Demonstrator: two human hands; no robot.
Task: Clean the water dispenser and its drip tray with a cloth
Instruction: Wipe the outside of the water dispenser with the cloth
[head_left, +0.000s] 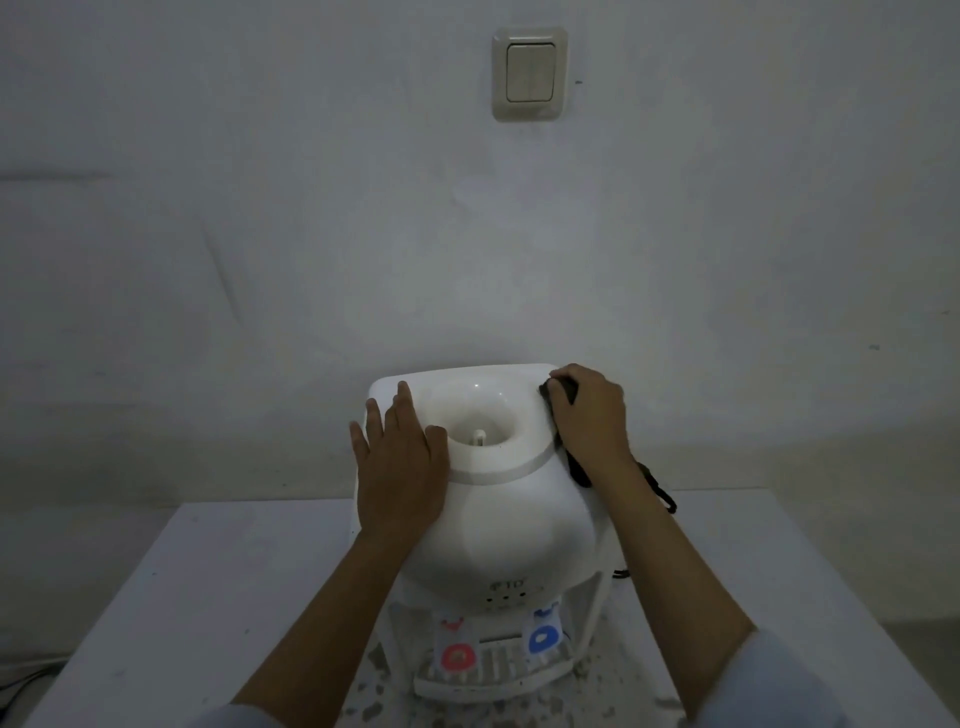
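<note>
Both hands rest on the water dispenser (498, 509): left hand (400, 467) flat and open, right hand (589, 415) pressing the cloth (563, 391) at the top's back right corner, drip tray (488, 680) far below.

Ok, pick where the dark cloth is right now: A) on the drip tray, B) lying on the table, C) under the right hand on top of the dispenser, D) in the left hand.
C: the right hand presses the dark cloth onto the dispenser top's right rear; the left hand lies flat and bare.
</note>
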